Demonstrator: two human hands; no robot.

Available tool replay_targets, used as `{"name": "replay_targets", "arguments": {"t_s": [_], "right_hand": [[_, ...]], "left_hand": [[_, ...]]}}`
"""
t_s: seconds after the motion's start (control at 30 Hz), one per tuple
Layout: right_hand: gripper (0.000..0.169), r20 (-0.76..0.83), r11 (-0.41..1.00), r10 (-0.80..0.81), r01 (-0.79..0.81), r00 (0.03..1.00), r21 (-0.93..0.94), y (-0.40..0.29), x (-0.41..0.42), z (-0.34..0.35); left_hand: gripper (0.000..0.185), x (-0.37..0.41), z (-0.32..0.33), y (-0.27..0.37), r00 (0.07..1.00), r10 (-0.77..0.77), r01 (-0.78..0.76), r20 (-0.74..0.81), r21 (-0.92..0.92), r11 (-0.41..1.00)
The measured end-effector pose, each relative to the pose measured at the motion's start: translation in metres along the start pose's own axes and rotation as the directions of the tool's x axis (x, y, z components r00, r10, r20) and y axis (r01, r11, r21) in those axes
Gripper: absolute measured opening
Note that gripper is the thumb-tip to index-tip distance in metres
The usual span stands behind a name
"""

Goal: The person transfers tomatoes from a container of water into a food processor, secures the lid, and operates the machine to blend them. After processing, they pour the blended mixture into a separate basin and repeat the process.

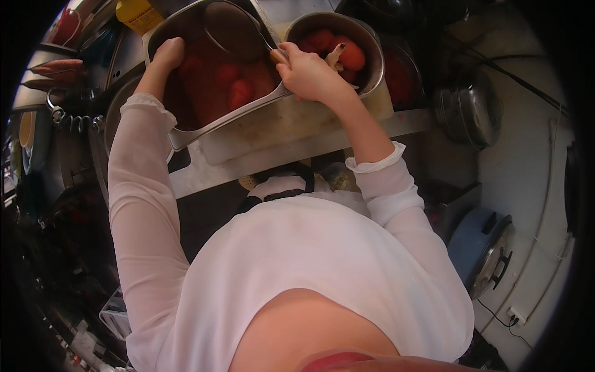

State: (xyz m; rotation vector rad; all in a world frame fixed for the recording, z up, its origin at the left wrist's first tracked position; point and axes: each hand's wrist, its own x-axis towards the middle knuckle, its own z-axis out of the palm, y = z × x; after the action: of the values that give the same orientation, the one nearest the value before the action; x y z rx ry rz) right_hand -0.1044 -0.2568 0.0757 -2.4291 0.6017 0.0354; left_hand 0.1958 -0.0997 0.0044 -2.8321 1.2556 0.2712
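Observation:
My right hand [309, 72] is closed on the wooden-ended handle of a large metal ladle [232, 29], whose round bowl is over the deep steel pan [225, 124]. Red lumps [241, 93], perhaps tomatoes, lie in red liquid inside that pan. At the pan's left side is my left hand [169, 52], its fingers curled; whether it grips anything is hidden. Just right of the pan, partly behind my right hand, a round steel pot [379, 69] holds red rounded pieces [351, 53] and a pale piece with a dark tip [335, 55].
A worn cutting board [260, 135] lies under the pan and pot. Another container with red contents [399, 76] stands to the right. Beyond are a lidded metal pot [467, 109] and a blue cooker [474, 246]. A yellow container [138, 16] stands at the upper left.

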Motion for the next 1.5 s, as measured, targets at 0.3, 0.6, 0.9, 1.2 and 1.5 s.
{"name": "replay_targets", "arguments": {"t_s": [0.3, 0.6, 0.9, 1.2, 1.5], "right_hand": [[0.039, -0.043, 0.996, -0.048, 0.051, 0.998, 0.077, -0.002, -0.001, 0.004], [0.035, -0.063, 0.993, -0.043, 0.049, 0.997, 0.110, 0.010, 0.002, 0.012], [0.039, -0.087, 0.992, -0.054, 0.064, 0.995, 0.112, 0.010, 0.000, 0.013], [0.041, -0.058, 0.989, -0.036, 0.043, 0.998, 0.142, 0.010, 0.001, 0.012], [0.044, -0.031, 0.985, -0.035, 0.039, 0.999, 0.170, 0.006, 0.000, 0.009]], "left_hand": [[0.015, 0.049, 0.049, -0.030, 0.894, 0.267, -0.370, 0.359, 0.259, 0.892], [0.036, 0.014, 0.033, 0.002, 0.771, 0.191, -0.127, 0.607, -0.147, 0.981], [0.049, -0.028, 0.025, 0.018, 0.746, 0.201, -0.051, 0.635, -0.246, 0.968], [0.041, -0.067, 0.036, 0.051, 0.763, 0.353, -0.240, 0.541, -0.269, 0.933], [0.033, -0.062, 0.049, 0.074, 0.876, 0.340, -0.311, 0.341, -0.141, 0.940]]}}
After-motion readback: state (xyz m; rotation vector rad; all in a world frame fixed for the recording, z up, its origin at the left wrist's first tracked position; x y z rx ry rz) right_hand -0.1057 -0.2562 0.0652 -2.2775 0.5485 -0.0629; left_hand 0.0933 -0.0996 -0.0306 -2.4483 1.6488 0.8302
